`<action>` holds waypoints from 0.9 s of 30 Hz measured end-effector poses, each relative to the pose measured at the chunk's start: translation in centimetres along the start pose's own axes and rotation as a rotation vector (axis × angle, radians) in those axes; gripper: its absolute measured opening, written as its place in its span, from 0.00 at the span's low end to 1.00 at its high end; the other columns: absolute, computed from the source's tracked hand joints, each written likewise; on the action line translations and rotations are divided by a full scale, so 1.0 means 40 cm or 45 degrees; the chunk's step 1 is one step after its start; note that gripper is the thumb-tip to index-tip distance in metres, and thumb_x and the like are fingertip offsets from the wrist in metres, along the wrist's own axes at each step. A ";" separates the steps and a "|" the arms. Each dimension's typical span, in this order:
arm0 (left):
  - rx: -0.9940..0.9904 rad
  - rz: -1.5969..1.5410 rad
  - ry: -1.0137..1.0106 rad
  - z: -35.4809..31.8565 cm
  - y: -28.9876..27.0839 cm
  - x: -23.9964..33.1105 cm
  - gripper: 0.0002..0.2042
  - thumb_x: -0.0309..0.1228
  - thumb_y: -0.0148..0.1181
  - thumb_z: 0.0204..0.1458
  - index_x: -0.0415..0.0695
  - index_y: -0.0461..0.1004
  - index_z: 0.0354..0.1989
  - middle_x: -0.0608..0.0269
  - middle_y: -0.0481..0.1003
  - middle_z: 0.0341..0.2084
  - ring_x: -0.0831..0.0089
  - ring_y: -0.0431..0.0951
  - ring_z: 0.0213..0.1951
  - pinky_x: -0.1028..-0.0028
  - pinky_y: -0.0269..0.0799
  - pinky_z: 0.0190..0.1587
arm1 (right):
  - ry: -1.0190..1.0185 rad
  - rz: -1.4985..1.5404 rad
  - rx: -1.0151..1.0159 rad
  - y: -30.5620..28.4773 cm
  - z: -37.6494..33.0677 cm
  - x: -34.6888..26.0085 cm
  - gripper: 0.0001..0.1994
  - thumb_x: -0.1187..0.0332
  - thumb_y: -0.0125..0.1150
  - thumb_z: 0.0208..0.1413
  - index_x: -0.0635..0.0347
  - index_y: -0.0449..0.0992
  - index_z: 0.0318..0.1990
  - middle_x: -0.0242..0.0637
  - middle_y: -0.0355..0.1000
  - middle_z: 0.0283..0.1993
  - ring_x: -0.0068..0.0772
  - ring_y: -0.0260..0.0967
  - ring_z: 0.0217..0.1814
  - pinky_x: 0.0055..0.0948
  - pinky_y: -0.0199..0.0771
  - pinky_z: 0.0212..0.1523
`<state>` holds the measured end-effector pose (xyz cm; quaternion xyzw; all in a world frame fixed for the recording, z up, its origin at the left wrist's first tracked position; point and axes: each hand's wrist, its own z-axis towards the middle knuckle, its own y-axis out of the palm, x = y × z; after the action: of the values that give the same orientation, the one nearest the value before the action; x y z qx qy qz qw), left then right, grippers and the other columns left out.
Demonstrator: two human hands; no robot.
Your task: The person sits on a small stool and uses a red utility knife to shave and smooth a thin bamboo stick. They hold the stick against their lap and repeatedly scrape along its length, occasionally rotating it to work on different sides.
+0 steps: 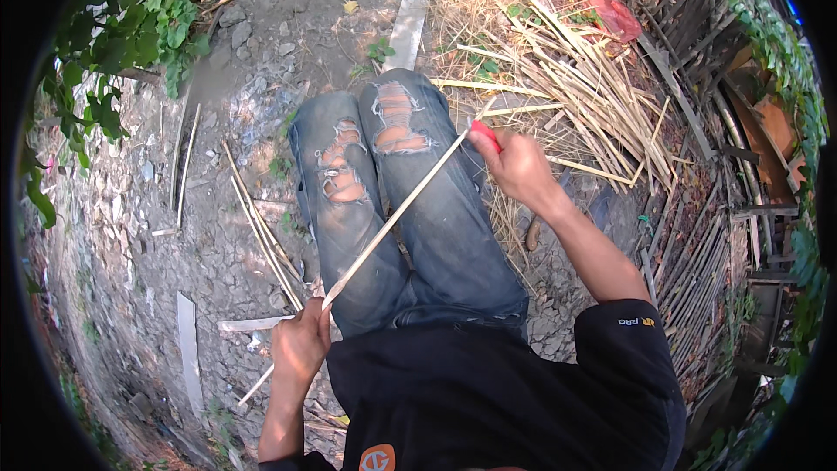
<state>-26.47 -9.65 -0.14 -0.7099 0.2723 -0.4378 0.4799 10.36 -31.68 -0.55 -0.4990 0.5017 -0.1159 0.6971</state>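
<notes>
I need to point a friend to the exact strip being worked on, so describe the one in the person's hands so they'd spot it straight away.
Start at the torn blue jeans in the middle. A long pale bamboo strip runs slantwise across the lap, gripped low by the left hand and met up top by the right hand, which holds a red-handled tool. Unlike the strips on the ground and the pile, it is lifted and held at both ends.

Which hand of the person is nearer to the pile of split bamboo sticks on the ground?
Right. The right hand, gripping a red-handled tool, is just beside the bamboo pile. The left hand holds the long strip's lower end, across the knees from it.
</notes>
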 end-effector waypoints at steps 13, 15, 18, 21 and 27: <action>0.090 -0.054 0.114 0.005 -0.001 -0.043 0.06 0.28 0.62 0.61 0.46 0.78 0.44 0.47 0.79 0.24 0.42 0.80 0.25 0.51 0.74 0.26 | 0.183 0.205 0.476 -0.126 0.016 0.211 0.33 0.45 0.52 0.72 0.68 0.69 0.23 0.36 0.58 0.17 0.27 0.54 0.22 0.38 0.57 0.25; 0.153 -0.050 0.127 0.027 -0.021 -0.005 0.08 0.28 0.63 0.60 0.47 0.79 0.47 0.47 0.79 0.24 0.42 0.80 0.25 0.52 0.74 0.26 | 0.087 0.188 0.262 -0.092 -0.018 0.111 0.31 0.47 0.54 0.71 0.68 0.74 0.25 0.45 0.64 0.18 0.38 0.62 0.21 0.42 0.62 0.27; 0.218 -0.055 0.166 0.042 -0.015 0.006 0.15 0.28 0.63 0.60 0.50 0.79 0.56 0.49 0.79 0.24 0.44 0.80 0.24 0.53 0.75 0.26 | 0.006 0.051 -0.065 -0.039 -0.084 -0.010 0.29 0.46 0.57 0.68 0.68 0.78 0.27 0.57 0.73 0.22 0.60 0.74 0.25 0.50 0.72 0.32; 0.248 -0.022 0.215 0.047 -0.005 0.013 0.20 0.27 0.65 0.59 0.52 0.78 0.61 0.52 0.77 0.22 0.47 0.80 0.22 0.54 0.74 0.25 | -0.086 -0.078 -0.120 0.024 -0.104 -0.032 0.30 0.43 0.59 0.66 0.66 0.79 0.28 0.55 0.74 0.22 0.63 0.76 0.27 0.54 0.75 0.32; 0.280 0.075 0.280 0.050 -0.024 0.038 0.26 0.26 0.69 0.55 0.54 0.77 0.64 0.57 0.73 0.19 0.53 0.78 0.19 0.55 0.73 0.22 | -0.052 -0.122 0.242 0.036 0.006 0.031 0.30 0.43 0.59 0.66 0.65 0.79 0.28 0.57 0.72 0.20 0.65 0.74 0.25 0.55 0.72 0.30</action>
<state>-24.01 -9.64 0.97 -0.5926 0.2944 -0.5257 0.5346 10.66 -31.67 -2.46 -0.4561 0.4498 -0.1860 0.7450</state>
